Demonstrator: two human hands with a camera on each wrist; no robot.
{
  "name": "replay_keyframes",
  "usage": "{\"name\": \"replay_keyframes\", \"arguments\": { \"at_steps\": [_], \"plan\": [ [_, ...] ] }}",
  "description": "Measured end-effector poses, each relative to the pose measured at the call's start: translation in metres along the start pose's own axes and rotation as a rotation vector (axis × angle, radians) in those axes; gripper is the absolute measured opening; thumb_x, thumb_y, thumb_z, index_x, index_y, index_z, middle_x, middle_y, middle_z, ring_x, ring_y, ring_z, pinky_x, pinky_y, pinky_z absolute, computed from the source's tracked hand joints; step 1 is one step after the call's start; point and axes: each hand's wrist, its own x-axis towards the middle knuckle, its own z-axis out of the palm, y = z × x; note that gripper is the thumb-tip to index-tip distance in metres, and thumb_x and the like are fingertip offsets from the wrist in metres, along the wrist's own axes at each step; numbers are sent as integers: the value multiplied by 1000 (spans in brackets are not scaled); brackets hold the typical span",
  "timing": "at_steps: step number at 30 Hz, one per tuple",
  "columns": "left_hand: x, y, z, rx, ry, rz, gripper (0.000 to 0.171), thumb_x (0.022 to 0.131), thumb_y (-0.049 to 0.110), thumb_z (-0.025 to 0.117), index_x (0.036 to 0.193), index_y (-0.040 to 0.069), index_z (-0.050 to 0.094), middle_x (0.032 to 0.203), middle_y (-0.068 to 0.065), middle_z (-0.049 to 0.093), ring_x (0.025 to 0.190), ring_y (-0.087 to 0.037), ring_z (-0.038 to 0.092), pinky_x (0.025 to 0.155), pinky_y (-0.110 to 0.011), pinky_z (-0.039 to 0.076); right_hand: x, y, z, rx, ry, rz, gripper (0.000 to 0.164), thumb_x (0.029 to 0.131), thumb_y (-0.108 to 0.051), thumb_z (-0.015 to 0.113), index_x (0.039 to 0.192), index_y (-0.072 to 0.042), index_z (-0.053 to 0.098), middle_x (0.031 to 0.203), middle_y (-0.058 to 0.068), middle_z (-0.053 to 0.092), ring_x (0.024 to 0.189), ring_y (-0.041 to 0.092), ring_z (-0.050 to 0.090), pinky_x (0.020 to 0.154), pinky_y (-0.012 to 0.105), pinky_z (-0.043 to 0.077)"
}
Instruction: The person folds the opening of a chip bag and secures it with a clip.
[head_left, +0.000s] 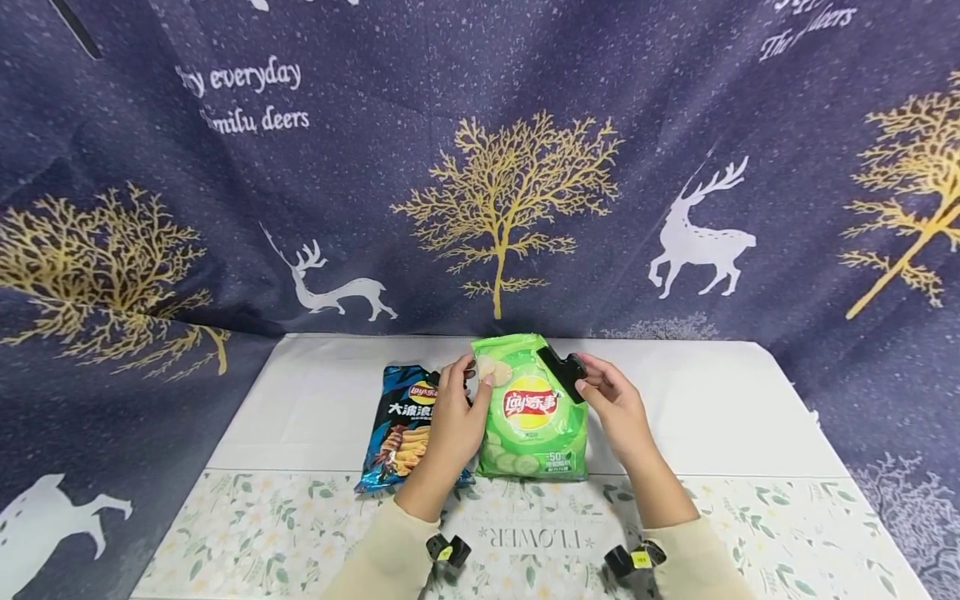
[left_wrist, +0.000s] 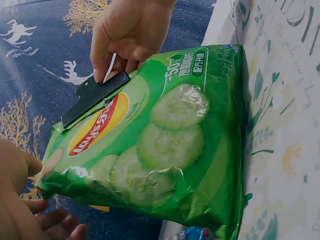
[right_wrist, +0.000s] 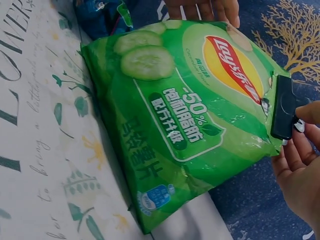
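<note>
A green bag of Lay's potato chips (head_left: 531, 446) stands propped at the middle of the table, its printed front facing me. Across its upper right corner sits a black bag clip (right_wrist: 283, 107). My right hand (head_left: 618, 408) pinches the clip's handle between thumb and fingers. At the bag's upper left edge is my left hand (head_left: 459, 414). Its thumb (left_wrist: 32, 165) is right at the edge, while the other fingers spread loosely beside the bag. Partly behind my left hand lies a blue bag of Lay's chips (head_left: 390, 450), a dark piece showing near its top right corner.
The white table (head_left: 300, 417) has a flowered cloth (head_left: 277, 533) along its near side. A dark blue curtain (head_left: 337, 192) printed with deer and golden trees hangs behind the table. Each wrist carries a small black camera (head_left: 450, 550).
</note>
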Motion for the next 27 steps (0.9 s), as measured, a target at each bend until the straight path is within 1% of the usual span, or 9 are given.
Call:
{"name": "replay_keyframes", "arguments": {
  "at_steps": [4, 5, 8, 11, 13, 15, 17, 21, 27],
  "plan": [
    [-2, -2, 2, -12, 3, -6, 51, 106, 39, 50, 149, 11, 44, 140, -11, 50, 128, -27, 54, 103, -47, 49, -1, 3, 2, 12, 7, -1, 46, 100, -6, 59, 146, -8, 54, 118, -6, 62, 106, 4, 63, 89, 18, 55],
    [-2, -2, 3, -11, 3, -9, 51, 106, 39, 50, 149, 12, 45, 140, -11, 51, 124, -26, 55, 101, -46, 50, -1, 4, 2, 16, 8, -4, 47, 100, -5, 59, 146, -7, 53, 118, -7, 63, 106, 3, 63, 89, 18, 55],
    [-3, -2, 4, 4, -6, -21, 53, 106, 41, 50, 150, 13, 43, 140, -10, 51, 111, -24, 59, 92, -43, 51, -2, 6, 3, 31, 12, -4, 50, 99, -1, 58, 148, -7, 52, 115, -11, 65, 105, 1, 64, 89, 17, 55],
    [-4, -2, 5, 20, -23, -32, 56, 106, 43, 49, 153, 15, 40, 144, -9, 50, 98, -22, 59, 82, -39, 51, -1, 8, 3, 44, 15, -4, 51, 99, -1, 59, 149, -8, 51, 112, -12, 66, 104, 1, 64, 90, 16, 54],
    [-4, -2, 4, 20, -44, -39, 58, 106, 44, 49, 155, 16, 38, 146, -9, 48, 97, -21, 59, 79, -38, 50, -2, 9, 3, 46, 17, -1, 52, 99, -2, 59, 149, -9, 50, 110, -12, 65, 104, 1, 64, 90, 15, 54],
    [-4, -2, 4, 16, -67, -47, 59, 106, 45, 48, 156, 16, 36, 148, -8, 46, 99, -22, 60, 79, -39, 50, -2, 10, 3, 46, 18, 0, 52, 99, -2, 59, 150, -9, 49, 110, -11, 65, 104, 1, 63, 90, 15, 53],
    [-4, -3, 5, 9, -85, -52, 60, 106, 45, 48, 157, 17, 35, 147, -8, 46, 104, -23, 60, 82, -41, 51, -2, 11, 4, 46, 14, 1, 53, 100, -3, 59, 151, -8, 48, 112, -10, 63, 105, 0, 62, 90, 14, 52],
    [-4, -6, 6, 0, -97, -59, 59, 106, 43, 49, 157, 16, 34, 144, -9, 48, 115, -26, 60, 91, -46, 52, -2, 13, 5, 50, 18, 4, 52, 100, -4, 57, 152, -7, 46, 115, -8, 61, 108, 1, 61, 93, 13, 51],
    [-3, -6, 8, 20, -121, -79, 61, 105, 41, 51, 158, 17, 33, 146, -11, 47, 124, -29, 58, 97, -51, 52, -3, 18, 6, 92, 11, 11, 54, 101, -1, 54, 153, -6, 41, 120, -3, 58, 112, 2, 58, 97, 13, 49]
  ]
}}
